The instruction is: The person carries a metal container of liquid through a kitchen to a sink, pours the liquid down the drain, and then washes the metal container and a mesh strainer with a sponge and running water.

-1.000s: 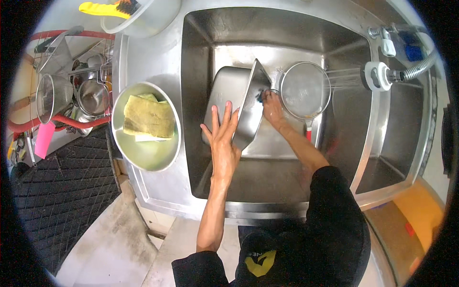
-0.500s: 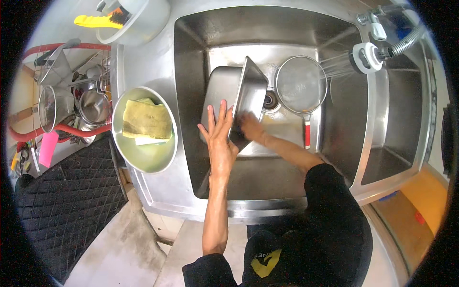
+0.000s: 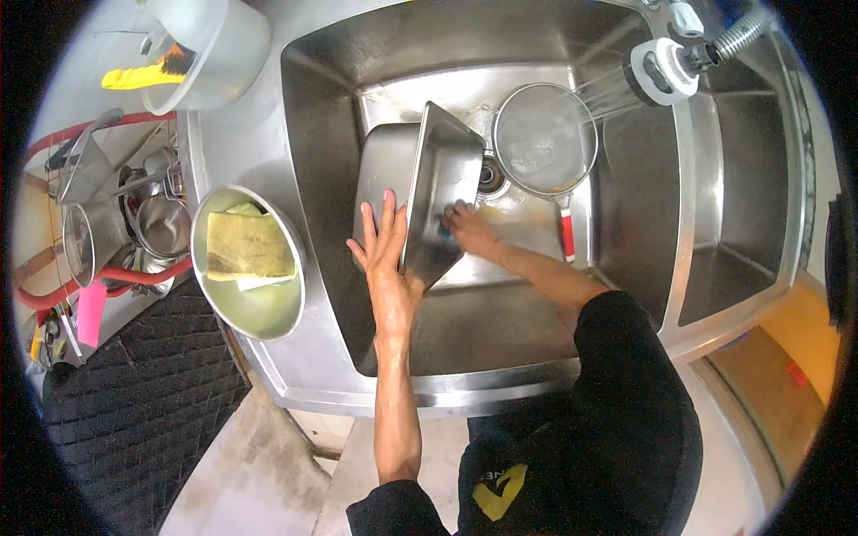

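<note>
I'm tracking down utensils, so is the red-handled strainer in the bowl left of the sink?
No, the red-handled strainer is in the sink, to the right of the metal pan.

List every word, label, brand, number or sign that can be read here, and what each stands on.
Black shirt: a few small, pale letters beside a yellow emblem; only partly shown, so not quoted.
Metal pan, strainer and white spray head: no lettering can be made out.
</note>
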Motion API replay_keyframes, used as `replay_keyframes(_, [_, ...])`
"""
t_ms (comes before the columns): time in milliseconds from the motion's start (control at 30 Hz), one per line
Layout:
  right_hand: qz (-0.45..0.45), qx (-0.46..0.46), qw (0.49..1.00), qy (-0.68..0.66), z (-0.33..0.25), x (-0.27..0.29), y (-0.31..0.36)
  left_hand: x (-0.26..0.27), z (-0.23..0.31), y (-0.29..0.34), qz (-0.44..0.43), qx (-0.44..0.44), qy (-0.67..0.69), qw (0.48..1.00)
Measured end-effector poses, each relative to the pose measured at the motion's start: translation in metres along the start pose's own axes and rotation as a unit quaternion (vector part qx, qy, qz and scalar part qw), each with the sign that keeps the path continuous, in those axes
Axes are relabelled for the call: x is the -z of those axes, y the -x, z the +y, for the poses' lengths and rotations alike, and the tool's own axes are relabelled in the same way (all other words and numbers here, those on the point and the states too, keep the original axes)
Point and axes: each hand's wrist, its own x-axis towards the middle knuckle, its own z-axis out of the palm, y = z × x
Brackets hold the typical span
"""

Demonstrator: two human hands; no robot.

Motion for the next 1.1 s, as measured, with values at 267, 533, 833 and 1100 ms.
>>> replay_keyframes(267, [0.035, -0.089, 0.995, 0.029, 0.018, 0.026, -0.008, 0.000, 0.001, 0.000, -0.003, 0.007, -0.014, 1.000])
replay_keyframes(533, [0.143, -0.225, 0.962, 0.058, 0.072, 0.027, -0.050, -0.001, 0.012, -0.006, -0.031, -0.006, -0.010, 0.999])
replay_keyframes(833, [0.150, -0.228, 0.957, 0.095, 0.052, 0.018, -0.071, -0.007, 0.003, -0.004, -0.007, 0.015, -0.009, 1.000])
replay_keyframes(1100, [-0.015, -0.116, 0.984, 0.135, 0.034, 0.052, -0.082, -0.002, 0.006, -0.006, -0.018, 0.009, 0.004, 1.000])
